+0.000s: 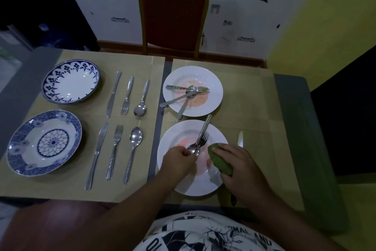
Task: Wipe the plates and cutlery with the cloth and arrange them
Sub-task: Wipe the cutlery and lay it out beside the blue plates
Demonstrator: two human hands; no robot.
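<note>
The person wears a white top [203,232] printed in black, which fills the bottom centre of the frame. The print mixes bold solid shapes, thin branching lines like cracks or twigs, and scraps of block lettering, some of it turned sideways and most of it too broken up to read. The left forearm [142,195], at lower left, and the right forearm [270,210], at lower right, are bare along all their visible length. The left hand [179,159] and right hand [242,169] are bare too, their fingers [223,149] dim in the low light.
</note>
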